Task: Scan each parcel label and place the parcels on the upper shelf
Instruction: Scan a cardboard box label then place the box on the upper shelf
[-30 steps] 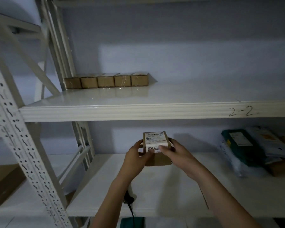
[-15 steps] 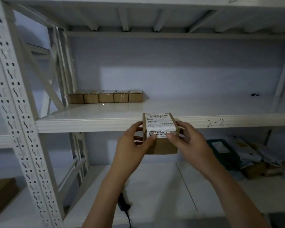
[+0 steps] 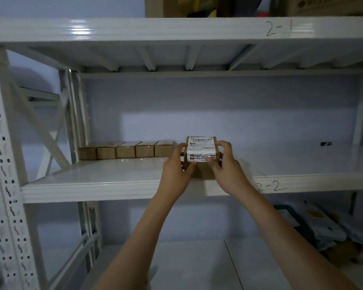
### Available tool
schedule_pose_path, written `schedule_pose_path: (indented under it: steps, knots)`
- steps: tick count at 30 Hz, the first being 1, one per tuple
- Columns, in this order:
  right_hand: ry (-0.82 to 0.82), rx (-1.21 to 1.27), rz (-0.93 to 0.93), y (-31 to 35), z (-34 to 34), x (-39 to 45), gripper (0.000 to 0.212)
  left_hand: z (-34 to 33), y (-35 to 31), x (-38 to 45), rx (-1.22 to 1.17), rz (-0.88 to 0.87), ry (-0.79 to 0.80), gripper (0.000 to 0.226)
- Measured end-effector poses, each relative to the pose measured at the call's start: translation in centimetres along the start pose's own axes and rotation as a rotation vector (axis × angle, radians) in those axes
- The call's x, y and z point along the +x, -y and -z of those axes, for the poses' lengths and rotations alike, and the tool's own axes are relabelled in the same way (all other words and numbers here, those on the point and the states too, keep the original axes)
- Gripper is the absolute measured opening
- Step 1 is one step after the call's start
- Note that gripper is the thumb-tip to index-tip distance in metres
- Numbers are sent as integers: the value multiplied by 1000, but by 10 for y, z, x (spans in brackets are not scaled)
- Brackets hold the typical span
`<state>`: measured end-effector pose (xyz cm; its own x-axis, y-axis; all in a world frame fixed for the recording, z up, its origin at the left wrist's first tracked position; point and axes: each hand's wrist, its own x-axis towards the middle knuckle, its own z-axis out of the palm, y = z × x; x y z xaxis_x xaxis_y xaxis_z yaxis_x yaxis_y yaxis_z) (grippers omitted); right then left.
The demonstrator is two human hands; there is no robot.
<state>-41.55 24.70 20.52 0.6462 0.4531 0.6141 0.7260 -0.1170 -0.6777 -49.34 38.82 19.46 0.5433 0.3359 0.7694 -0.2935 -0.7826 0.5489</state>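
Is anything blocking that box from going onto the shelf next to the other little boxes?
Nothing visible does. The box, held by the left hand and right hand, is over the shelf, whose surface is bare right of the row of boxes.

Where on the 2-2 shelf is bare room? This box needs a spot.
Bare: the shelf right of the held box, to the right upright, and the front strip before the row of five boxes. Crowded: back left corner. Left hand and right hand grip the box.

Brown parcel (image 3: 203, 164), white shelf (image 3: 113, 185)
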Motion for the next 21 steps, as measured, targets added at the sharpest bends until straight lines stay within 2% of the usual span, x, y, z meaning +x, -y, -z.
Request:
schedule_pose_path:
  steps: [5, 11, 15, 21]
  knots:
    - [206, -242, -30, -33, 3, 59, 43, -22, 38, 42, 222, 13, 46, 47]
    - [259, -502, 22, -56, -6, 121, 46, -24, 71, 91, 483, -1, 128, 36]
    - [342, -672, 25, -63, -24, 166, 31, -13, 93, 133, 631, 35, 298, 40]
    - [501, -838, -69, -66, -56, 223, 38, -5, 110, 175, 874, 115, 546, 52]
